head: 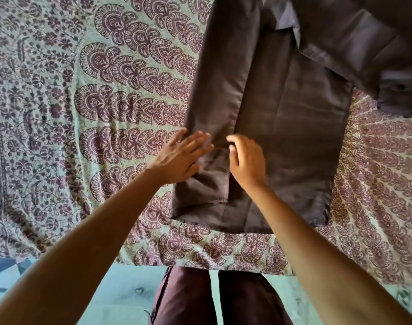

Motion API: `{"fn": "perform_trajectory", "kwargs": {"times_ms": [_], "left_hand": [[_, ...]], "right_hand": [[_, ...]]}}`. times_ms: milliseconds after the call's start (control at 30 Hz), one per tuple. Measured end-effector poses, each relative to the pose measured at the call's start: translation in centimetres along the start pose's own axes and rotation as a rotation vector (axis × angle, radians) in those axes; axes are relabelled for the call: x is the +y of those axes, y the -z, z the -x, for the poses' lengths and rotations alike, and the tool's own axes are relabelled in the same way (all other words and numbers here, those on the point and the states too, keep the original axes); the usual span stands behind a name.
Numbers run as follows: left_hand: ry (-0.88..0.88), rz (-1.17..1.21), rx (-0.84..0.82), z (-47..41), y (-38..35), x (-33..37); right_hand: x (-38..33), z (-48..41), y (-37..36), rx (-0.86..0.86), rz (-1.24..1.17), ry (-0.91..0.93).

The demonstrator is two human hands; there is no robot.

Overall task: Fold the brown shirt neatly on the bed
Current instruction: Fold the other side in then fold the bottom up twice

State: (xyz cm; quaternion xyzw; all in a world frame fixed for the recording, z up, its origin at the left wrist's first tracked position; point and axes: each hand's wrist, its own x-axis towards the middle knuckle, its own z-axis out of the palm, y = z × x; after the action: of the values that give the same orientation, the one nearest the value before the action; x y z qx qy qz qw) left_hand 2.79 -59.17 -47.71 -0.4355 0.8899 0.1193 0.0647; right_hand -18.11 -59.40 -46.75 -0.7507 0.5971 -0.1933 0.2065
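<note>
A pale green bedspread (101, 95) printed with maroon paisley fans is spread flat, while a teal floor (120, 292) is seen below its near edge.

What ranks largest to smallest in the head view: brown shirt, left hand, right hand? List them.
1. brown shirt, by far the largest.
2. left hand and right hand: alike in size; the left only looks bigger because it lies flat and spread.
</note>
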Motion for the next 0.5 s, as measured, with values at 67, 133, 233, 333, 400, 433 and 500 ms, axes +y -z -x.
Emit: {"fn": "perform_trajectory", "kwargs": {"times_ms": [67,133,233,333,400,433,500], "left_hand": [[-0.164,-0.006,-0.035,1.1,-1.5,1.7],[-0.325,-0.019,-0.113,4.6,-3.6,4.3],[-0.479,-0.017,-0.158,10.5,-5.9,7.0],[-0.613,0.026,-0.122,11.4,-5.4,7.2],[-0.516,0.035,-0.030,8.4,-3.5,5.7],[-0.397,0.054,0.035,6.4,-2.6,4.5],[-0.128,0.073,0.099,2.6,-1.3,1.6]], "right_hand": [[0.3,-3.6,-0.8,-0.168,0.102,0.099],[0.6,-5.6,-1.7,-0.456,0.271,0.173],[1.3,-5.7,-2.3,-0.516,0.370,0.223],[1.4,-5.5,-2.2,-0.517,0.396,0.240],[1.5,-5.6,-2.1,-0.502,0.377,0.245],[1.4,-5.7,-2.0,-0.498,0.357,0.243],[1.5,-5.8,-1.8,-0.492,0.322,0.243]]}}
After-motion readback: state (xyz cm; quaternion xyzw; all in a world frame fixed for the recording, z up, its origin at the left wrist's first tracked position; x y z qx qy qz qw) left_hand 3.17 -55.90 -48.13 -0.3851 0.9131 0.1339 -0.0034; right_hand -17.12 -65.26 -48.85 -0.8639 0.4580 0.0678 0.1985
